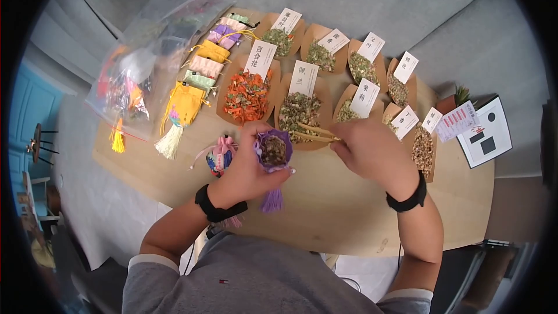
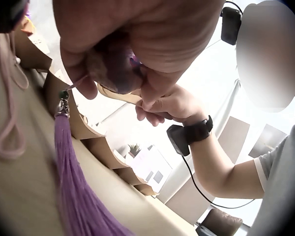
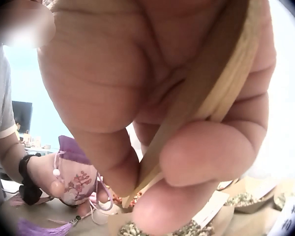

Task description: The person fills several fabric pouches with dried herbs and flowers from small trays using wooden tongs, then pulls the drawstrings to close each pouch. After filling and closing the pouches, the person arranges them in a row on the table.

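Note:
My left hand point(image 1: 247, 168) grips a purple drawstring sachet point(image 1: 289, 150) with its mouth spread, and brownish dried herbs point(image 1: 272, 152) show inside. From the sachet hangs a purple tassel point(image 2: 71, 172). In the right wrist view, pink embroidered blossoms decorate its pale side. My right hand point(image 1: 375, 154) holds bamboo tongs point(image 3: 201, 93) between thumb and fingers. Their tips reach over green-brown dried herbs point(image 1: 299, 110) in a brown paper tray point(image 1: 327, 103), just beyond the sachet. A pink and blue pouch point(image 1: 220, 156) lies close beside my left hand.
Several labelled paper trays of dried plants fill the back and right, including orange petals point(image 1: 247, 96). At the left are a row of small cloth pouches point(image 1: 206, 65) and a clear plastic bag point(image 1: 151, 52). A potted plant point(image 1: 453, 102) and white board point(image 1: 488, 134) stand at far right.

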### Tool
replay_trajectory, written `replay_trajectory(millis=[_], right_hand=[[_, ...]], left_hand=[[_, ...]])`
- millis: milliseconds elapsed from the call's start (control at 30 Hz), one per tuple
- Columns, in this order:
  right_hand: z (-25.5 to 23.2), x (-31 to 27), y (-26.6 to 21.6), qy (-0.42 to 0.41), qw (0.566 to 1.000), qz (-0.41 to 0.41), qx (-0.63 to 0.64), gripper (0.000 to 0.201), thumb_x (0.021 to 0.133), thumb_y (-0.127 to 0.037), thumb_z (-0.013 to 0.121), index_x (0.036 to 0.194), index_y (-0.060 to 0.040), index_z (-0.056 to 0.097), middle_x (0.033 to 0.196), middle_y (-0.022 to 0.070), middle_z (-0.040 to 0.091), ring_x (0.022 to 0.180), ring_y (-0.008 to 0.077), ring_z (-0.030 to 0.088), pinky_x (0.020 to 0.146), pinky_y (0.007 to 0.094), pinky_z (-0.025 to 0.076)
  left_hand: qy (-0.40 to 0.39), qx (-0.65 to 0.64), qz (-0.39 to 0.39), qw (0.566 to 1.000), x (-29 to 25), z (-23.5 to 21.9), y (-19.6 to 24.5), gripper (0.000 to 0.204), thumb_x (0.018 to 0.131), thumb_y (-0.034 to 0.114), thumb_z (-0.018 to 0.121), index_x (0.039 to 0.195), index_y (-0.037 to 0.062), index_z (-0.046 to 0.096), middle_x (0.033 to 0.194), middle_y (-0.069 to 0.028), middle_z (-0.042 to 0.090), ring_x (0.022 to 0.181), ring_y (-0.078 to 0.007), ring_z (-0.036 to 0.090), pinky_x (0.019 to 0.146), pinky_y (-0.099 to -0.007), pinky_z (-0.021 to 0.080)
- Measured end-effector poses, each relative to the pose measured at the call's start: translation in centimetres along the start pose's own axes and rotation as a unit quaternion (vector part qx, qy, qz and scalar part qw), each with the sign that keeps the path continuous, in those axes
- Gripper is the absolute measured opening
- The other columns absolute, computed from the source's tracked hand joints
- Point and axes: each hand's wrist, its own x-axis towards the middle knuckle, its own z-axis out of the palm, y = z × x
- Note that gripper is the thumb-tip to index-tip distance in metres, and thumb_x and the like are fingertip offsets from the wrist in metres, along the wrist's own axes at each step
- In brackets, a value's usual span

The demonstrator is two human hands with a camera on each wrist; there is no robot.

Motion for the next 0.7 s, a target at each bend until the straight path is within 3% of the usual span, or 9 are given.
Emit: replay_trajectory(millis=[67,133,167,233,333,533,700], right_hand=[[1.7,0.2,0.4,0.007,1.0,-0.006,-0.024,0.011,0.086,-0.012,0.065,0.089,-0.0012,0.066,0.075,0.0189,0.067,0.076,0.0398,0.067,0.068,0.0505,0.054],[3.3,0.3,0.4,-0.029,0.997,-0.001,-0.071,0.01,0.086,-0.011,0.068,0.09,-0.0031,0.065,0.079,0.016,0.067,0.074,0.0382,0.068,0.068,0.0487,0.054],[3.9,0.5,0.5,-0.03,0.997,-0.001,-0.071,0.01,0.086,-0.011,0.068,0.09,-0.0031,0.065,0.079,0.016,0.067,0.074,0.0382,0.068,0.068,0.0487,0.054],[4.6,0.9,0.7,0.021,0.993,-0.004,-0.117,0.009,0.086,-0.01,0.065,0.089,-0.0021,0.064,0.077,0.0149,0.065,0.073,0.0369,0.068,0.064,0.0466,0.055],[5.0,1.7,1.2,0.064,0.988,-0.023,-0.139,0.007,0.083,-0.004,0.062,0.086,-0.0013,0.066,0.074,0.0145,0.067,0.069,0.0312,0.071,0.059,0.0407,0.057],[5.4,3.3,2.3,0.056,0.987,0.01,-0.153,0.006,0.083,-0.005,0.062,0.085,-0.0013,0.067,0.076,0.0147,0.068,0.07,0.032,0.071,0.06,0.0411,0.057],[5.4,3.6,2.6,0.061,0.991,-0.015,-0.115,0.005,0.082,-0.004,0.062,0.083,-0.0015,0.066,0.08,0.0157,0.069,0.072,0.0336,0.071,0.063,0.0429,0.057]], left_hand=[[-0.005,-0.01,-0.029,1.0,0.4,-0.1,0.1,0.081,0.073,0.006,0.088,0.131,0.0074,0.03,0.12,-0.0112,0.047,0.11,-0.0166,0.052,0.093,-0.0336,0.048],[0.0,0.041,0.065,0.997,0.5,0.0,0.2,0.081,0.074,0.005,0.087,0.132,0.0071,0.03,0.119,-0.0108,0.048,0.108,-0.0158,0.053,0.091,-0.0321,0.049],[0.001,0.041,0.065,0.997,0.3,0.0,0.0,0.081,0.074,0.005,0.087,0.132,0.0071,0.03,0.119,-0.0108,0.048,0.108,-0.0158,0.053,0.091,-0.0321,0.049],[-0.022,-0.018,-0.045,0.999,0.2,0.0,-0.7,0.085,0.073,0.004,0.089,0.135,0.0083,0.03,0.123,-0.0088,0.049,0.108,-0.015,0.055,0.092,-0.0315,0.049],[-0.03,0.003,-0.058,0.998,0.3,0.1,-0.5,0.084,0.075,0.004,0.087,0.135,0.0077,0.028,0.119,-0.0077,0.051,0.103,-0.0135,0.056,0.089,-0.0301,0.049],[-0.055,0.03,-0.097,0.993,0.3,0.1,-1.2,0.085,0.077,0.006,0.086,0.136,0.0055,0.023,0.117,-0.01,0.051,0.104,-0.0132,0.056,0.088,-0.0303,0.051],[-0.057,0.061,-0.083,0.993,0.5,0.2,-1.2,0.086,0.078,0.008,0.085,0.137,0.0038,0.023,0.118,-0.012,0.051,0.104,-0.0156,0.056,0.088,-0.0313,0.051]])
